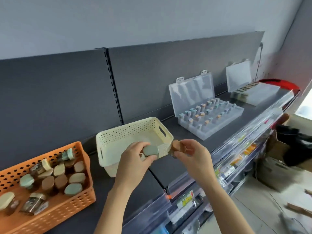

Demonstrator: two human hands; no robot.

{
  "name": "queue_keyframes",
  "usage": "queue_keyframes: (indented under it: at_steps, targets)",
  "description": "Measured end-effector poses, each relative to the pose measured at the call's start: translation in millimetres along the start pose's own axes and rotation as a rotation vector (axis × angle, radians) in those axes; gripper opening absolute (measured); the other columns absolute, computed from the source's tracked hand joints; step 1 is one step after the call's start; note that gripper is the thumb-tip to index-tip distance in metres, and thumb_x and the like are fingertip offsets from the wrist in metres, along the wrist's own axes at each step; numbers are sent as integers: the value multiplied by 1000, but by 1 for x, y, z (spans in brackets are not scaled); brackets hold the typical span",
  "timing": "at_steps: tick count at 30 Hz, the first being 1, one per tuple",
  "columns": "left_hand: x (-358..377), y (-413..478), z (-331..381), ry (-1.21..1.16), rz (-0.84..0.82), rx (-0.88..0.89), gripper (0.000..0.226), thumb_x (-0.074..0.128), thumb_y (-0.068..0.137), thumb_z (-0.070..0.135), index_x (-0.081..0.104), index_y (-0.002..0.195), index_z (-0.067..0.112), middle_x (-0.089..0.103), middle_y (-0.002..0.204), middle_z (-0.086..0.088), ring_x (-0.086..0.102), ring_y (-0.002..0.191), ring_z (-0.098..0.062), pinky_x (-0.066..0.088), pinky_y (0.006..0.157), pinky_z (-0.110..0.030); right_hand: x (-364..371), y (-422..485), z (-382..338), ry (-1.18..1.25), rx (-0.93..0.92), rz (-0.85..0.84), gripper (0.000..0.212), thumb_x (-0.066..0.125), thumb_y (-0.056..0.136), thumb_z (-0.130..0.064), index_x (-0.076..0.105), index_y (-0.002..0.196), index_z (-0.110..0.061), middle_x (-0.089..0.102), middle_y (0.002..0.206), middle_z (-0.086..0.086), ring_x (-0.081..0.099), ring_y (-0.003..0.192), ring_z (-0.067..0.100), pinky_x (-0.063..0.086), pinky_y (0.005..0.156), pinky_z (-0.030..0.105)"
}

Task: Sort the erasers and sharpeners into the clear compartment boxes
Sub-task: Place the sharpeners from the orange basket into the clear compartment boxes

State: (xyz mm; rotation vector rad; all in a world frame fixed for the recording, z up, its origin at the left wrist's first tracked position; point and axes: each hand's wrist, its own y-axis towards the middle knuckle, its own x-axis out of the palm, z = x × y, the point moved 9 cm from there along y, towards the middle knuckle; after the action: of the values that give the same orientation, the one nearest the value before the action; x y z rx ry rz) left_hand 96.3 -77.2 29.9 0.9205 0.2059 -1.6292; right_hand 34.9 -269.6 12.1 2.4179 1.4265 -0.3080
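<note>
- A small green-capped plastic sharpener [150, 150] is pinched in the left grip [135, 160].
- A brown-capped plastic sharpener [177, 146] is clamped in the right grip [191, 156] — both held just before the cream perforated basket [128, 130].

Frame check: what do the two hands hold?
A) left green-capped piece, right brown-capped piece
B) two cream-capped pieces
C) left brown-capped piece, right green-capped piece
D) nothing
A: the left hand pinches a small pale green-capped piece and the right hand grips a small brown-capped piece, both in front of the cream perforated plastic basket.
</note>
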Motion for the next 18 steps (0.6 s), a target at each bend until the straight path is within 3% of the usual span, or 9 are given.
queue_keyframes:
  at_steps: [3,9,14,18]
  targets:
    - [52,6,36,-10,-59,19,35,77,77,27,64,109,26,60,99,16,56,90,-2,43,73,-6,-48,14,29,-14,14,21,26,74,76,-12,63,93,-30,66,87,-18,61,87,-4,41,68,8]
    - [149,26,108,-31,-139,59,30,77,77,23,63,104,27,60,97,17,57,90,-3,51,80,-28,-137,41,84,-42,45,34,27,73,79,-15,62,98,-30,65,93,-18,60,90,-2,42,70,10]
    - [219,41,156,-72,-226,78,28,75,79,25,62,102,32,61,99,18,58,91,-1,51,80,-24,-210,56,119,-64,78,97,26,72,81,-20,57,98,-32,63,92,-20,59,90,0,44,75,15]
    - [266,62,192,-83,-294,134,26,75,80,26,62,101,31,60,95,21,54,89,3,44,74,-12,-256,76,137,-89,104,147,28,68,85,-17,62,110,-27,59,87,-22,58,85,-2,48,79,19]
